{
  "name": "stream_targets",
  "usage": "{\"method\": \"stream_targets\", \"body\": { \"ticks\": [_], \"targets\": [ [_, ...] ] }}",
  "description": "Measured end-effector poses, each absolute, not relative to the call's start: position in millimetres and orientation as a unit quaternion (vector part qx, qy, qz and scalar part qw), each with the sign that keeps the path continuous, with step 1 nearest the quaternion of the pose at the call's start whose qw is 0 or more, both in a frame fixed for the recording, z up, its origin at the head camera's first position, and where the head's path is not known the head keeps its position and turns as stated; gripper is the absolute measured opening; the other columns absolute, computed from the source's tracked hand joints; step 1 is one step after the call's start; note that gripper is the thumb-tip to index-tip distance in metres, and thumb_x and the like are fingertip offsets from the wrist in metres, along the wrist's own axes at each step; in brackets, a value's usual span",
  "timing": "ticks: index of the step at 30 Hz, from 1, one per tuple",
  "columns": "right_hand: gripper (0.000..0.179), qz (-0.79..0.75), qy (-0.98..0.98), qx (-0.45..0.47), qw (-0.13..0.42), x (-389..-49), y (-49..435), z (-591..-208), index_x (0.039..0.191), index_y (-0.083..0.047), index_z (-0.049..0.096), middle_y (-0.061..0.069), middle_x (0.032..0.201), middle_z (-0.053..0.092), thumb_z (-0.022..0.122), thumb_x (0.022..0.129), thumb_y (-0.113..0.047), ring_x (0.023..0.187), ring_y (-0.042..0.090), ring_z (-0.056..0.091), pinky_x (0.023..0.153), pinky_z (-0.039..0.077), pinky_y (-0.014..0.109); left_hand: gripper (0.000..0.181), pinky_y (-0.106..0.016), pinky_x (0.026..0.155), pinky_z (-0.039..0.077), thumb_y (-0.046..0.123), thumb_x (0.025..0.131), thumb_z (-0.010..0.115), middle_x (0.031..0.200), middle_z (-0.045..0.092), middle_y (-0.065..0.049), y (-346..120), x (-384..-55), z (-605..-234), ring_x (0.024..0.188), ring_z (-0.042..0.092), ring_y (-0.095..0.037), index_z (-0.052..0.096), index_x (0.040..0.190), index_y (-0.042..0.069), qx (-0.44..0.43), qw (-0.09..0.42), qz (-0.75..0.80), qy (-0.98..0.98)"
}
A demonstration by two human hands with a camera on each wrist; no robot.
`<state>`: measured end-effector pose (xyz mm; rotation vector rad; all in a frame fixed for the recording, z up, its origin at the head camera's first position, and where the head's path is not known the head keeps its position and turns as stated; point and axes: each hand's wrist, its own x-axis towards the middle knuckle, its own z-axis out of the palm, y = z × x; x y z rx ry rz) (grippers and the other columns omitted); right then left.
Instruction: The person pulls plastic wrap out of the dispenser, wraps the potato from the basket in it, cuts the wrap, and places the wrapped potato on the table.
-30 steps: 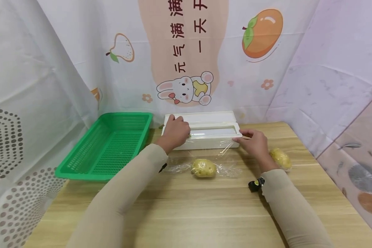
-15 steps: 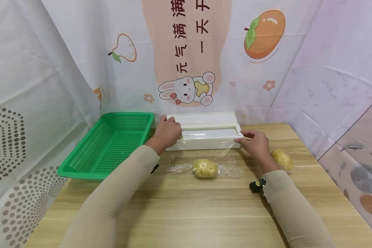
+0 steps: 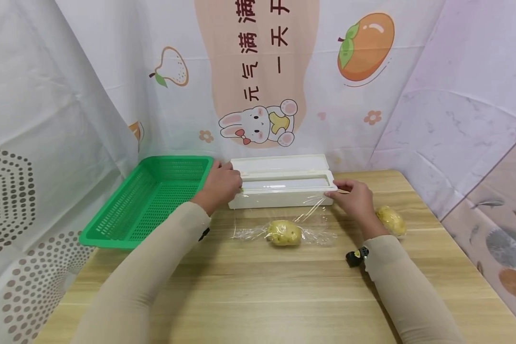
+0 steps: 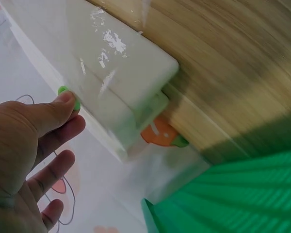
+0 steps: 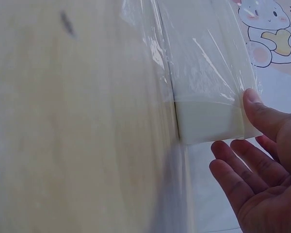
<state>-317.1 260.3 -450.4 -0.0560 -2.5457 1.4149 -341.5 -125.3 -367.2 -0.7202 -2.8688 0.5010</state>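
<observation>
A long white cling film box (image 3: 285, 199) stands at the back of the table with its lid tipped back. My left hand (image 3: 220, 186) is at the box's left end. In the left wrist view its thumb and forefinger pinch a small green slider (image 4: 76, 105) on the box's edge, the other fingers apart. My right hand (image 3: 355, 200) grips the box's right end, thumb on the edge. Clear film (image 3: 320, 237) runs from the box down over a potato (image 3: 283, 233) in front. A second potato (image 3: 391, 220), wrapped in film, lies beyond the right wrist.
A green plastic basket (image 3: 165, 210) stands at the left, close to my left forearm. A printed curtain (image 3: 348, 124) hangs right behind the box. Bare wooden tabletop (image 3: 275, 291) lies in front of the potato.
My left hand has slid leftward along the box's edge, from left of its middle to its left end. The right hand stays at the right end, and the potatoes have not moved.
</observation>
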Motion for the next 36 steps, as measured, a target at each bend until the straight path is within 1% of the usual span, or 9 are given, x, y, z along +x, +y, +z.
{"method": "stream_targets", "body": {
  "ticks": [10,18,23,28,32,36],
  "targets": [
    [0.05,0.493,-0.863,-0.017,0.108,-318,262,-453,0.121,-0.01,0.074,0.012,0.121,0.075,0.091,0.081,-0.036,0.115,0.028,0.072,0.073,0.055,0.012,0.012,-0.049,0.092,0.031,0.036,0.094,0.077,0.097,0.073,0.004,-137,-336,-365,0.098,0.049,-0.025,0.082,0.099,0.027,-0.231,0.07,0.167,-0.956],
    [0.051,0.495,-0.861,-0.017,0.112,-318,261,-453,0.122,-0.01,0.075,0.012,0.122,0.075,0.09,0.081,-0.036,0.116,0.028,0.071,0.075,0.055,0.012,0.014,-0.048,0.09,0.03,0.035,0.096,0.074,0.098,0.072,0.002,-138,-338,-366,0.098,0.049,-0.026,0.081,0.101,0.024,-0.235,0.067,0.196,-0.95],
    [0.051,0.494,-0.862,-0.019,0.111,-318,260,-452,0.122,-0.01,0.075,0.012,0.123,0.074,0.09,0.081,-0.037,0.116,0.028,0.071,0.076,0.055,0.013,0.014,-0.048,0.089,0.03,0.033,0.098,0.073,0.096,0.07,0.001,-138,-338,-364,0.095,0.05,-0.026,0.08,0.101,0.021,-0.236,0.061,0.22,-0.944],
    [0.052,0.488,-0.866,-0.026,0.111,-317,260,-451,0.122,-0.011,0.075,0.012,0.124,0.074,0.09,0.081,-0.038,0.117,0.028,0.071,0.077,0.054,0.012,0.01,-0.047,0.089,0.031,0.026,0.1,0.071,0.096,0.07,0.001,-140,-338,-365,0.093,0.053,-0.024,0.079,0.1,0.02,-0.239,0.053,0.245,-0.938],
    [0.051,0.49,-0.864,-0.025,0.108,-317,261,-450,0.123,-0.01,0.075,0.013,0.124,0.074,0.09,0.082,-0.035,0.117,0.029,0.071,0.075,0.053,0.011,0.009,-0.047,0.09,0.033,0.027,0.1,0.071,0.097,0.069,0.002,-147,-337,-367,0.094,0.057,-0.023,0.078,0.101,0.021,-0.234,0.055,0.249,-0.938],
    [0.049,0.49,-0.865,-0.019,0.107,-317,262,-450,0.124,-0.01,0.074,0.013,0.125,0.074,0.089,0.083,-0.033,0.118,0.029,0.071,0.073,0.051,0.008,0.012,-0.05,0.093,0.036,0.03,0.1,0.071,0.101,0.07,0.001,-151,-336,-366,0.098,0.059,-0.024,0.078,0.103,0.021,-0.236,0.052,0.232,-0.942]
  ]
}}
